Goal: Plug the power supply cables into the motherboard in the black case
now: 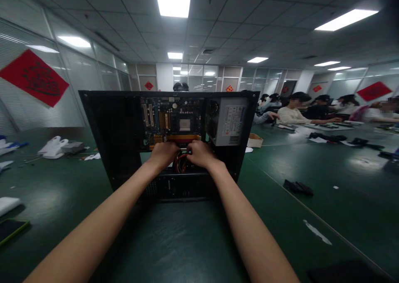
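A black computer case [109, 121] stands open before me on the green table. Inside it are a motherboard [195, 119] with a bare square processor [185, 125] and, at the right, a silver power supply [230, 125] with a fan. Just below the memory slots [183, 138], my left hand [164, 154] is closed, its fingertips hidden at the board's lower edge. My right hand [201, 153] is closed too, its fingers pinching at a bundle of red and black cables [181, 163] that hangs between both hands.
On the left lie a white plastic bag [52, 146], a grey box [73, 147] and a phone with a green edge [13, 230]. To the right are a small carton [254, 140] and a black cloth-like item [297, 187]. Several people sit working farther right.
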